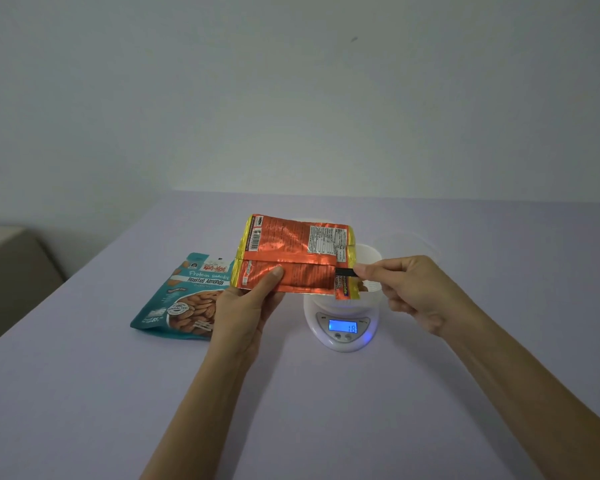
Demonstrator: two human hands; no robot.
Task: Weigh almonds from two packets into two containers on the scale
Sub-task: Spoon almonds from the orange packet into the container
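Two hands in my view hold the orange packet (291, 251): left hand (246, 306) grips its lower edge; right hand (413, 289) pinches the torn strip (345, 282) by the container (369, 258) on the scale (340, 327).

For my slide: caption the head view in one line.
Left hand holds orange packet over the scale while right hand pinches its torn strip; teal pouch lies beside.

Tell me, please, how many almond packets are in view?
2. The orange packet is held near the scale, gripped by the left hand, with the right hand pinching its torn corner strip. The teal packet lies on the table to its left. None seems hidden.
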